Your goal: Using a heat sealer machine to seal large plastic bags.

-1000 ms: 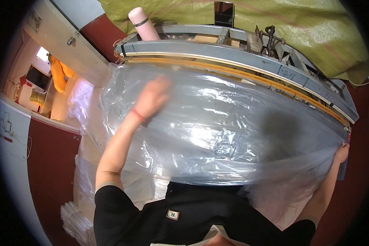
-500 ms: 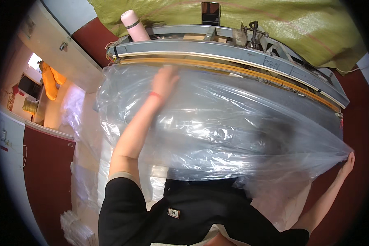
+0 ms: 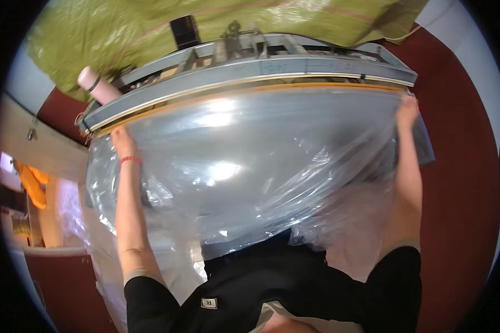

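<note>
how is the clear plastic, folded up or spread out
Spread out: the clear plastic spans between the left hand and right hand, smooth in the middle, wrinkled lower right; doubled or single, cannot tell.

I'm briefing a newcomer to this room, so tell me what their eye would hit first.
Probably the big, shiny sheet of clear plastic across the middle, with the left hand and the right hand at its far edge, one toward each end. Just beyond it runs a long grey metal frame, with a pink bottle at its left end. Above, a yellow-green tarp spreads along the top.
</note>
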`<move>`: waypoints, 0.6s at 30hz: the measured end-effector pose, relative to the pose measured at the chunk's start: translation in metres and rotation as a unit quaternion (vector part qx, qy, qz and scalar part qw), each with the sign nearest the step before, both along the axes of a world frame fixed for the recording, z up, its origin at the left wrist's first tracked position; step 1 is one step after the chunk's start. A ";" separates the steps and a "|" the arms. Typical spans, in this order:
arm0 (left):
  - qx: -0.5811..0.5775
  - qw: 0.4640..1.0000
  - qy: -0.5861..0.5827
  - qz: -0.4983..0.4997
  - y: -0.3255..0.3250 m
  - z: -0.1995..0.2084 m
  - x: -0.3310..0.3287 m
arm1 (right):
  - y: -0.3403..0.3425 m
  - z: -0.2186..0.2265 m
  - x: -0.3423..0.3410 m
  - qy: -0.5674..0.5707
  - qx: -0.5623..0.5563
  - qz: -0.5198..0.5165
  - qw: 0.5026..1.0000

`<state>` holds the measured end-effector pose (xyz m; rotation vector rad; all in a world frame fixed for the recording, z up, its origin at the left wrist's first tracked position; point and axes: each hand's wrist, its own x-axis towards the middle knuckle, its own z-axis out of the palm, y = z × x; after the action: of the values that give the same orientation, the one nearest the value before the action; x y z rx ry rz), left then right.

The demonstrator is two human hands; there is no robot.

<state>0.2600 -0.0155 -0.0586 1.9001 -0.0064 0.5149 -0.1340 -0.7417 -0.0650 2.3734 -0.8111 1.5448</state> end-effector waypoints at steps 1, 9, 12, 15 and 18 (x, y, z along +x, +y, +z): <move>0.046 0.996 -0.050 0.050 0.043 -0.015 0.014 | 0.040 -0.010 0.048 -0.075 0.183 0.067 0.978; -0.101 0.993 -0.026 -0.054 0.049 -0.024 0.054 | 0.072 -0.014 0.100 -0.282 0.393 0.105 0.869; -0.116 0.989 -0.051 -0.069 0.035 -0.026 0.057 | 0.054 -0.021 0.095 -0.254 0.334 0.008 0.907; -0.091 0.994 -0.063 -0.014 0.042 -0.026 0.055 | 0.054 -0.020 0.099 -0.264 0.335 -0.009 0.904; -0.190 0.980 -0.033 -0.042 0.034 -0.014 0.050 | 0.050 -0.014 0.101 -0.270 0.338 -0.044 0.901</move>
<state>0.3095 0.0187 -0.0728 1.5023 -0.0305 0.4829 -0.0334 -0.6914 -0.0794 2.2383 -1.8031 2.1897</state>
